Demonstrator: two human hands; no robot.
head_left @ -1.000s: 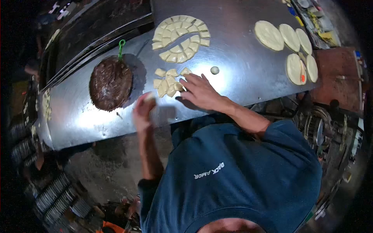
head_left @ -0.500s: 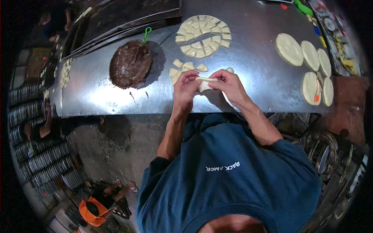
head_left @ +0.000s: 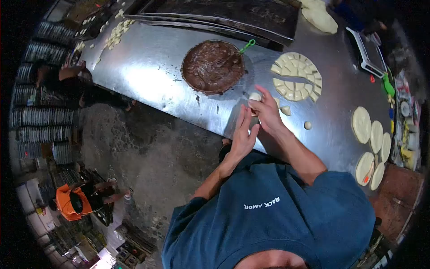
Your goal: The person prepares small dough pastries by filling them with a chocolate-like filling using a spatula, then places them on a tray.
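My right hand (head_left: 268, 112) is over the steel table with its index finger and thumb around a small rounded piece of dough (head_left: 255, 97). My left hand (head_left: 244, 135) is just below, fingers stretched out and tips against the right hand's palm side. Whether more dough lies between the palms I cannot tell. A cut dough piece (head_left: 285, 110) shows beside my right hand, which hides most of the loose pieces. To its right sits a small dough ball (head_left: 307, 125). Farther back lies a flat dough round (head_left: 298, 78) cut into many pieces.
A wide bowl of brown paste (head_left: 210, 67) with a green-handled utensil (head_left: 247, 46) stands left of the cut dough. Dark trays (head_left: 224, 15) line the back. Several flattened dough ovals (head_left: 361, 124) lie at right, near a scale (head_left: 367, 54). Other people are at left.
My view has turned left, so the table appears shifted right and tilted. The dough stretched between both hands no longer shows; my left fingers have straightened and my hands now overlap.
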